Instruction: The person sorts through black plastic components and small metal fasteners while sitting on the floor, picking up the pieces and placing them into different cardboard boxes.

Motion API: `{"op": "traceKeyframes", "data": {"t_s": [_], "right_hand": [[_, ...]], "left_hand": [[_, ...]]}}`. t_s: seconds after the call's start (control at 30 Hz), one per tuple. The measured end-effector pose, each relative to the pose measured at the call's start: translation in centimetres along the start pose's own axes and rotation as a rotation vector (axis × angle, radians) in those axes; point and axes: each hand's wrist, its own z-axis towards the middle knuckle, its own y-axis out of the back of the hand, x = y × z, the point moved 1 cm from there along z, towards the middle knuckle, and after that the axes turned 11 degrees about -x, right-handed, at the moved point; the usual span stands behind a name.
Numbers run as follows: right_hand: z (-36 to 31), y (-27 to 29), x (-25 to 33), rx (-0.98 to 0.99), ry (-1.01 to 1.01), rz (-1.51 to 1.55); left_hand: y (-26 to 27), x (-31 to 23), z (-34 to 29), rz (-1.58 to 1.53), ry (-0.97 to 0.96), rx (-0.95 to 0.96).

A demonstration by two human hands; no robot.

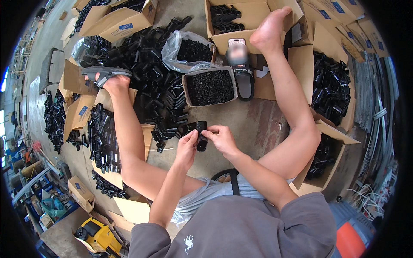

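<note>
Between my hands, in front of my lap, is a black T-shaped pipe fitting [201, 144] with a glossy surface. The fingertips of my left hand [186, 147] pinch it from the left. From the other side, the thumb and fingers of my right hand [222, 139] press on it near its middle. Whether a small part sits under the fingertips is hidden. Just beyond, a box of small black pieces [211, 87] stands on the floor. A heap of black pipe fittings [148, 64] spreads to the left of that box, its near end close to my left hand.
A clear plastic bag [171, 50] holds more small black pieces. A phone [236, 50] leans by a black sandal [245, 84]. Open cartons of fittings stand along both legs, one carton [329, 163] at right. A yellow machine [100, 234] is at lower left, long metal strips [373, 116] far right.
</note>
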Motion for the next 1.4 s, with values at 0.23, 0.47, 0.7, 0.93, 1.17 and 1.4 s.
{"op": "traceKeyframes", "data": {"t_s": [0.23,0.47,0.7,0.93,1.17,1.4], "right_hand": [[6.3,-0.5,2.7,-0.211,0.404,-0.189],[17.7,-0.6,2.4,-0.291,0.605,-0.895],[18.7,-1.2,1.3,-0.315,0.718,-0.92],[12.9,0.0,3.5,-0.292,0.583,-0.344],[6.7,2.9,2.9,0.047,-0.015,0.256],[2.2,3.5,3.5,0.169,-0.049,0.247]], "left_hand": [[0.3,-0.6,1.0,-0.219,-0.027,-0.057],[2.0,1.3,3.2,-0.266,-0.016,-0.093],[1.2,1.6,2.8,-0.175,-0.006,-0.03],[0.0,1.2,2.3,-0.121,-0.121,-0.175],[-2.1,-0.1,1.2,-0.013,-0.183,-0.282],[-3.6,0.9,1.0,-0.075,-0.372,-0.29]]}}
